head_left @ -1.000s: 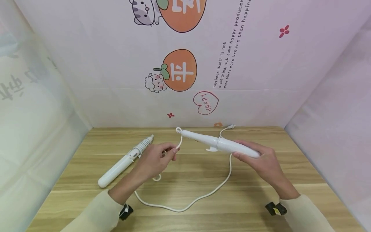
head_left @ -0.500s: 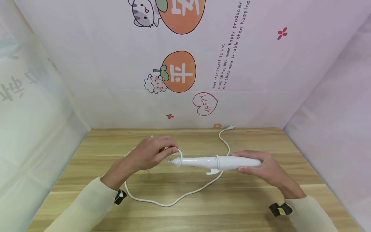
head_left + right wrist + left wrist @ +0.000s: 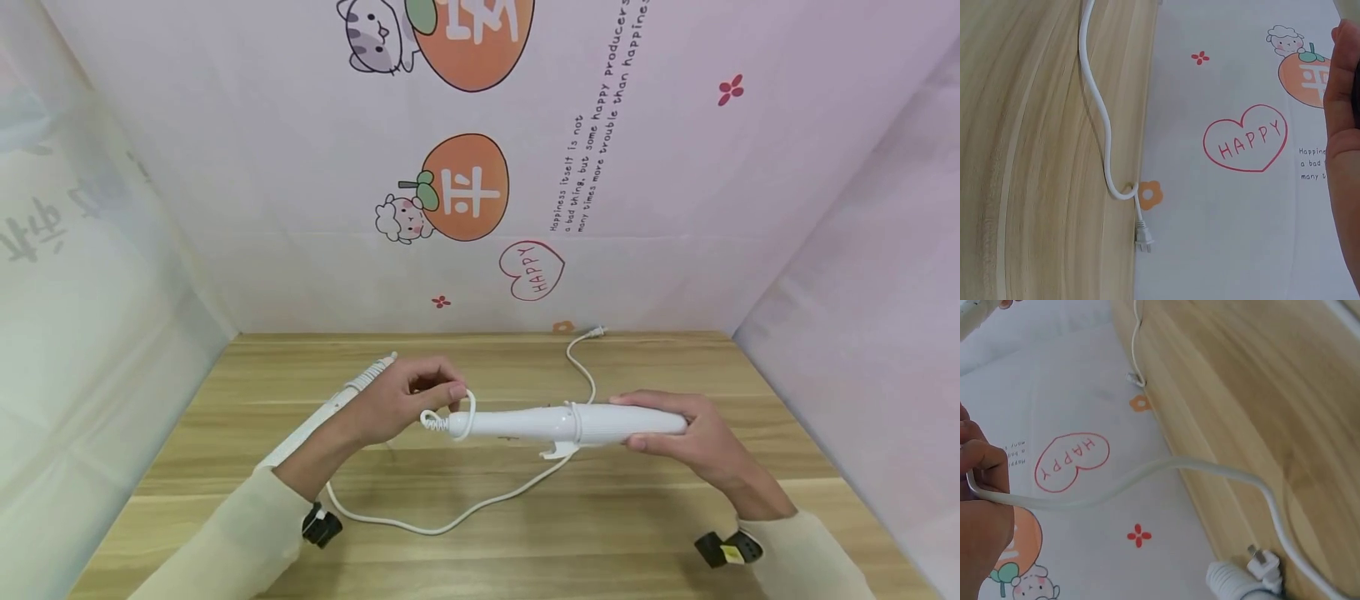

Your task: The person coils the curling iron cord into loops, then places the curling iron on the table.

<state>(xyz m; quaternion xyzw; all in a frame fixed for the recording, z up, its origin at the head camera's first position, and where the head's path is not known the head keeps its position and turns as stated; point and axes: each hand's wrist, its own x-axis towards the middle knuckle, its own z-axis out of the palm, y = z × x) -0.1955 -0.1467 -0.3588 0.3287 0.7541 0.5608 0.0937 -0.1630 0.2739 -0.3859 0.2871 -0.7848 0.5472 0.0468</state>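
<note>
My right hand (image 3: 678,425) grips the thick right end of a white curling iron (image 3: 517,423), held about level over the table with a small lever jutting down mid-length. At its left end, my left hand (image 3: 408,396) pinches the white power cord (image 3: 1204,464) between thumb and fingers. A loop of that cord passes round the slim end of the iron, beside the springy cord sleeve. Another white curling iron (image 3: 367,377) lies at the left, partly hidden behind my left arm, cord wound round its upper part. In the right wrist view only an edge of my right hand (image 3: 1342,150) shows.
The held iron's cord sweeps across the wooden table (image 3: 600,533) to a two-pin plug (image 3: 597,332) at the back edge. Another plug (image 3: 1265,565) sits by the wound cord. Printed cloth walls (image 3: 300,167) enclose the back and sides.
The iron has come down from a tilt to level. My left hand has brought the cord up and round its slim end, then shifted slightly right. My right hand keeps its grip.
</note>
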